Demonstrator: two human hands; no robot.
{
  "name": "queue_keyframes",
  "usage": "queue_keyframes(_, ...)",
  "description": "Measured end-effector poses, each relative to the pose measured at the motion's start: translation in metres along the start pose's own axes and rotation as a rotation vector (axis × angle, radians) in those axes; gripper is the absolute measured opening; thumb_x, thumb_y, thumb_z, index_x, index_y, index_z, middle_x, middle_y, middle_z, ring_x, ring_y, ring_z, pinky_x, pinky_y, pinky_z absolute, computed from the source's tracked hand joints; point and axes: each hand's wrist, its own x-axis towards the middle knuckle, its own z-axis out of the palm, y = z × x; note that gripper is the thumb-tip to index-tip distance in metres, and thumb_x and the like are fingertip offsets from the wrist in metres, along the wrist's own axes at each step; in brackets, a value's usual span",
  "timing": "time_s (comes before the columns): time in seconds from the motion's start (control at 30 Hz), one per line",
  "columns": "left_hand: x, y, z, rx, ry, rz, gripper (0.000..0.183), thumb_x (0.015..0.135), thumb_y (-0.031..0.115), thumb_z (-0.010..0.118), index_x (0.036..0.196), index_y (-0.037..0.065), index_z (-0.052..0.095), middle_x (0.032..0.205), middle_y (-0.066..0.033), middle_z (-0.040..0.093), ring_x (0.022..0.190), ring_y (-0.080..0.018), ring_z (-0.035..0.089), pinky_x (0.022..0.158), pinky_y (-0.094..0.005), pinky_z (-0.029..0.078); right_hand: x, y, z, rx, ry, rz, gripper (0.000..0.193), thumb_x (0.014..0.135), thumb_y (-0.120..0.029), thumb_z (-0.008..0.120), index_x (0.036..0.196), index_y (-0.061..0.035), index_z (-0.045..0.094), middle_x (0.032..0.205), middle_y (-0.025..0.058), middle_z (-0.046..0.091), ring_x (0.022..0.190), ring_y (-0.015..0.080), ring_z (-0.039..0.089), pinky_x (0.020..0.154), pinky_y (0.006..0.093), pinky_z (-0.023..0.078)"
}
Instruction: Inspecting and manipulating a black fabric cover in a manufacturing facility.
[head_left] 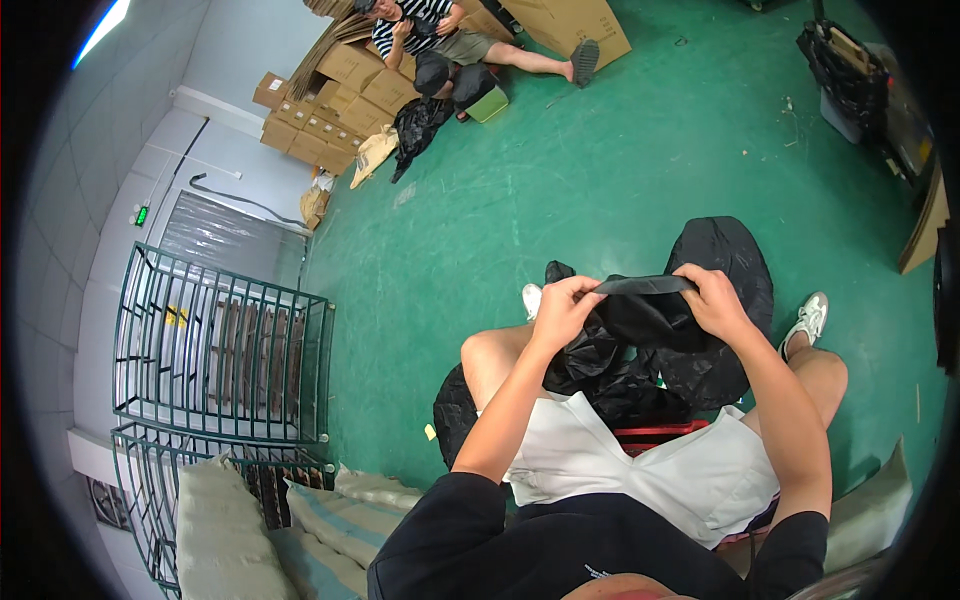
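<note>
A black fabric piece (650, 320) hangs between my hands, its flat band-like edge (643, 286) pulled straight across the top. My left hand (567, 310) pinches the left end of that edge. The right end is gripped by my right hand (714, 302), thumb and fingers closed on it. Just behind and below lies a large rounded black fabric piece (722, 250), partly covered by my right hand and forearm. More crumpled black fabric (625, 390) is heaped between my legs, and something red (655, 436) shows under it.
Green floor (480, 230) spreads around me. Green metal rack frames (225, 350) stand at left, with pale woven sacks (225, 530) near me. At the far left, another person (430, 45) sits beside stacked cardboard boxes (345, 95). A black bag (845, 65) hangs at far right.
</note>
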Motion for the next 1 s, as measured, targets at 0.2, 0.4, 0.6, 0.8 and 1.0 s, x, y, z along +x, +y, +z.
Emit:
queue_keyframes(0.2, 0.000, 0.001, -0.008, -0.785, -0.137, -0.295, 0.005, 0.089, 0.008, 0.066, 0.085, 0.007, 0.063, 0.077, 0.0075, 0.056, 0.074, -0.0030, 0.049, 0.071, -0.0193, 0.040, 0.006, 0.002, -0.004, -0.069, 0.116, -0.220, 0.019, 0.075, 0.000, 0.058, 0.094, 0.0013, 0.060, 0.088, 0.0225, 0.063, 0.085, 0.0395, 0.062, 0.073, 0.0415, 0.049)
queue_keyframes(0.4, 0.004, 0.021, -0.008, -1.109, -0.320, -0.434, 0.030, 0.094, 0.020, 0.059, 0.111, -0.004, 0.062, 0.106, -0.0098, 0.068, 0.094, -0.0166, 0.065, 0.089, -0.0328, 0.050, 0.009, 0.012, -0.008, 0.361, -0.168, 0.053, 0.008, 0.089, -0.001, 0.053, 0.094, 0.0006, 0.060, 0.080, -0.0010, 0.060, 0.076, 0.0082, 0.051, 0.070, 0.0269, 0.043)
queue_keyframes(0.6, 0.015, 0.009, -0.002, -0.710, -0.338, -0.214, 0.025, 0.081, 0.007, 0.076, 0.100, 0.001, 0.060, 0.094, -0.0039, 0.066, 0.083, -0.0116, 0.063, 0.080, -0.0268, 0.051, 0.005, -0.005, -0.012, 0.996, -0.317, 0.387, 0.020, 0.098, -0.014, 0.054, 0.109, -0.0006, 0.062, 0.099, 0.0021, 0.067, 0.084, 0.0084, 0.060, 0.079, 0.0231, 0.048)
queue_keyframes(0.8, 0.022, -0.046, 0.024, -0.602, -0.269, -0.112, 0.016, 0.083, -0.009, 0.062, 0.090, 0.004, 0.059, 0.084, 0.0037, 0.061, 0.075, -0.0054, 0.056, 0.068, -0.0202, 0.043, -0.005, -0.008, -0.016, 1.008, -0.164, 0.407, 0.025, 0.097, -0.020, 0.057, 0.114, -0.0034, 0.062, 0.108, 0.0026, 0.066, 0.096, 0.0109, 0.062, 0.088, 0.0259, 0.049)
queue_keyframes(1.0, 0.016, -0.057, 0.032, -0.647, -0.179, -0.379, 0.016, 0.090, 0.001, 0.055, 0.102, 0.000, 0.066, 0.091, -0.0044, 0.068, 0.081, -0.0136, 0.064, 0.075, -0.0254, 0.050, -0.001, -0.006, -0.022, 1.227, -0.223, 0.344, 0.034, 0.090, -0.025, 0.066, 0.115, -0.0023, 0.060, 0.111, 0.0034, 0.064, 0.100, 0.0112, 0.059, 0.090, 0.0265, 0.047)
